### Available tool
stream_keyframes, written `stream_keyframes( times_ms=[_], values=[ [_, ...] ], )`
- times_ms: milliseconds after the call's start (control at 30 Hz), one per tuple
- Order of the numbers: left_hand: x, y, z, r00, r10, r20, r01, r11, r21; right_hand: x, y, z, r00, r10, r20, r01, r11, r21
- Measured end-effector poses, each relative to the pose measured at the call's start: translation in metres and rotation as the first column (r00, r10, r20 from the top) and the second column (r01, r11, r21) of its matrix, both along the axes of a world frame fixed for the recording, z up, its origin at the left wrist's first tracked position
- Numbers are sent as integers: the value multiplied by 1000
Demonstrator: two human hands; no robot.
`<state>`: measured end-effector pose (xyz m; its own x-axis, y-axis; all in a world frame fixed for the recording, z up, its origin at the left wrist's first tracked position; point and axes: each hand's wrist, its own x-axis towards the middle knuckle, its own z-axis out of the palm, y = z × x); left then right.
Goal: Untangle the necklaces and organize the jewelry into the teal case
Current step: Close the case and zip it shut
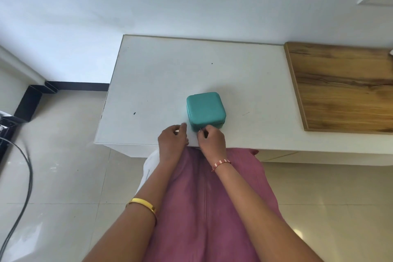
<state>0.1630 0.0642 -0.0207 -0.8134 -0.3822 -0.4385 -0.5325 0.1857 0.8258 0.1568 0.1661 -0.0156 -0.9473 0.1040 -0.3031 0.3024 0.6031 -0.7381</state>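
A square teal case [205, 108] with rounded corners sits closed on the white table [161, 74], near the front edge. My right hand [210, 139] is at the case's front side and pinches a small metal zipper pull there. My left hand [172, 139] rests on the table just left of the case's front corner, fingers loosely curled, and holds nothing that I can see. No necklaces or other jewelry show on the table.
A wooden board [344, 87] lies on the right part of the table. A white wall rises behind the table. Tiled floor lies to the left, with black cables [23, 168] and a black skirting. My pink garment fills the space below the table edge.
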Motion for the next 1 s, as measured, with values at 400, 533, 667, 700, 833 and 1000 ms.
stream_keyframes(
  times_ms=[400, 533, 667, 700, 833, 1000],
  values=[
    [-5, -11, 19, 997, 9, 71, -43, 869, 492, 22, -8, 12, 941, 195, -278, -162, 977, 138],
    [-8, -11, 15, 990, 110, 91, -141, 849, 509, 16, 5, 10, 950, 105, -294, -56, 984, 170],
    [-9, -13, 13, 988, 123, 92, -153, 844, 514, 9, 31, 7, 972, 31, -233, 14, 982, 189],
    [-9, -14, 13, 988, 122, 96, -154, 837, 524, 8, 34, 8, 974, 22, -227, 16, 986, 166],
    [-7, -19, 19, 981, 139, 137, -194, 766, 613, 8, 28, 17, 958, 27, -286, -26, 1000, 7],
    [-2, -20, 21, 990, 52, 130, -136, 579, 804, 11, 8, 26, 911, 41, -411, -64, 997, -42]
  ],
)
